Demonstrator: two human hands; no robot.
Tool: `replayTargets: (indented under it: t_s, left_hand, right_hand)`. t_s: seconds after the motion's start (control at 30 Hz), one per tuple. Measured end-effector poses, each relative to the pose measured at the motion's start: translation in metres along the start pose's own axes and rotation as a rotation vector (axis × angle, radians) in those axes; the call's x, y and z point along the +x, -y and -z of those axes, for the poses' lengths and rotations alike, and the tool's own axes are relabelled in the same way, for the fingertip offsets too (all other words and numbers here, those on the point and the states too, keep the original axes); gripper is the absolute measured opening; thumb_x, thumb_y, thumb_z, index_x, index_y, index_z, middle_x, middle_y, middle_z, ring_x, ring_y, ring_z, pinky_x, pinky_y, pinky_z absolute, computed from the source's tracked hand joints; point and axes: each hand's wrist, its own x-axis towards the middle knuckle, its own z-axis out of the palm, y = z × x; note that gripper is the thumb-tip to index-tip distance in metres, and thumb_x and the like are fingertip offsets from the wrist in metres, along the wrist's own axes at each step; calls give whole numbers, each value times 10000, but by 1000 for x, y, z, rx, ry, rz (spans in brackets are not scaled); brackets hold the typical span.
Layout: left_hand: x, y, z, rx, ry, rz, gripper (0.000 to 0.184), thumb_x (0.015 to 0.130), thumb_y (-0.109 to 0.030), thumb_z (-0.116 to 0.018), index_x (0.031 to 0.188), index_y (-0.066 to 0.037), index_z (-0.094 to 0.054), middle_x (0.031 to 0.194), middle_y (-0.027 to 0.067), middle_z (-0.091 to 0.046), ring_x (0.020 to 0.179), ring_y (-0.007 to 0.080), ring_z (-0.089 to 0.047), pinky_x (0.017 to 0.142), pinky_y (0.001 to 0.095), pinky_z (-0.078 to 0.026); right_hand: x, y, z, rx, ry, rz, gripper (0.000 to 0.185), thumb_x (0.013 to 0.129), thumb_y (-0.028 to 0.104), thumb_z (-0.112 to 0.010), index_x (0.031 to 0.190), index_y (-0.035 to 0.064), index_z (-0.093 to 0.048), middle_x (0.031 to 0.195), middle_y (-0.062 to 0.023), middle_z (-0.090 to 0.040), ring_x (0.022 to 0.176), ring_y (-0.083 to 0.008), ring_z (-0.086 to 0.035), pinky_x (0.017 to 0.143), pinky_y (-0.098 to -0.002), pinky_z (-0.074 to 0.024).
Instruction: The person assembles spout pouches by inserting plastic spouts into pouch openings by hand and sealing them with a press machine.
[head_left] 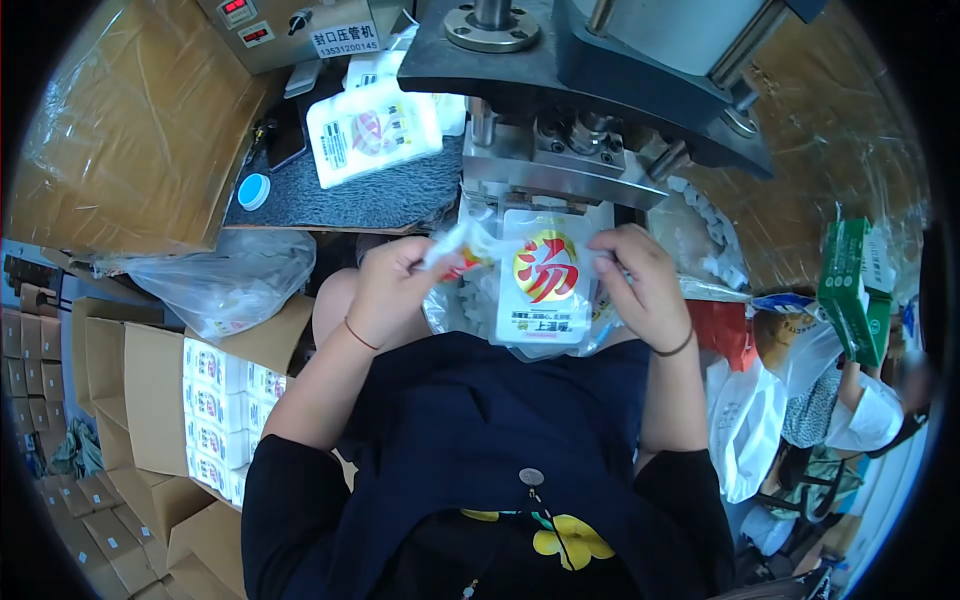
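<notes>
Right, I have the left hand [395, 285] pinching crumpled glossy film [462, 250]; the right hand [640, 285], grip unclear, curls beside a rounded, red-lettered "汤" pack [545, 275].

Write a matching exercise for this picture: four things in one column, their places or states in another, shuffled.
1. White pouch with a red character on a yellow disc
2. Small round blue-and-white plastic cap
3. White printed packs
4. Small rectangular displays on the grey metal control box

A. Lit, showing red digits
B. In rows inside an open brown cardboard carton
C. Between the left hand and the right hand
D. On a dark textured mat

Right pairs: 1-C; 2-D; 3-B; 4-A
</notes>
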Motion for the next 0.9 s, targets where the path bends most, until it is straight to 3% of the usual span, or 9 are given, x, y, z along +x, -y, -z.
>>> replayTargets:
  t_s: [0.17,0.3,0.43,0.47,0.57,0.67,0.8,0.83,0.9]
  left_hand:
    - [-6,-18,-44,-42,222,74,266,974,-244,-729,1033,14,-750,871,28,-731,756,40,-611,683,233,-512]
    - [-13,-3,-73,-547,446,248,321,1031,-272,-653,1118,32,-710,980,22,-734,849,49,-635,768,244,-534]
    - [-17,-1,-90,-698,608,416,289,1009,-151,-662,1234,31,-670,1146,85,-730,985,113,-688,903,296,-551]
    - [-16,-2,-91,-731,618,416,287,995,-126,-673,1238,28,-669,1151,89,-730,990,121,-693,909,301,-553]
    - [-3,3,-88,-819,551,422,299,957,-65,-699,1241,21,-670,1163,97,-731,1003,137,-703,915,311,-559]
    - [22,1,-79,-850,405,434,290,933,-35,-711,1217,14,-677,1143,107,-738,985,168,-723,890,327,-579]
    - [37,-7,-71,-865,396,507,302,936,-21,-696,1231,17,-648,1154,122,-727,989,180,-721,868,330,-586]
    - [39,-3,-71,-870,389,508,310,941,-23,-690,1243,19,-633,1165,124,-720,993,178,-717,859,328,-588]
    - [44,21,-79,-689,202,263,313,960,-46,-671,1258,14,-594,1169,119,-694,961,162,-701,814,323,-589]
  right_hand:
    - [28,21,-24,157,-182,104,121,911,74,-645,1020,30,-670,880,-129,-649,818,-342,-609,757,-430,-490]
    - [12,1,-4,-54,62,27,177,1006,133,-544,1073,14,-657,1006,-133,-663,913,-312,-617,849,-386,-492]
    - [-5,-16,9,149,162,-83,234,1019,155,-522,1144,-1,-644,1112,-203,-669,1094,-407,-615,967,-436,-483]
    - [-9,-25,16,-87,81,-120,257,1016,173,-534,1171,-4,-638,1159,-215,-664,1122,-418,-609,988,-454,-480]
    - [-37,-102,36,-855,-46,-417,509,978,328,-617,1388,46,-511,1313,-289,-577,1172,-489,-580,1011,-535,-471]
    - [-6,-94,42,-898,59,-790,606,935,393,-667,1420,80,-483,1282,-299,-575,1170,-492,-588,960,-597,-483]
    - [-6,-121,21,-1075,-150,-531,559,892,432,-715,1325,120,-551,1213,-212,-619,1092,-439,-633,866,-562,-539]
    - [-9,-129,24,-949,-120,-525,476,893,334,-726,1277,97,-572,1214,-198,-610,1059,-435,-635,858,-509,-549]
    - [-20,-153,28,-780,-4,-424,466,890,297,-724,1279,95,-566,1209,-179,-604,1075,-405,-628,871,-506,-548]
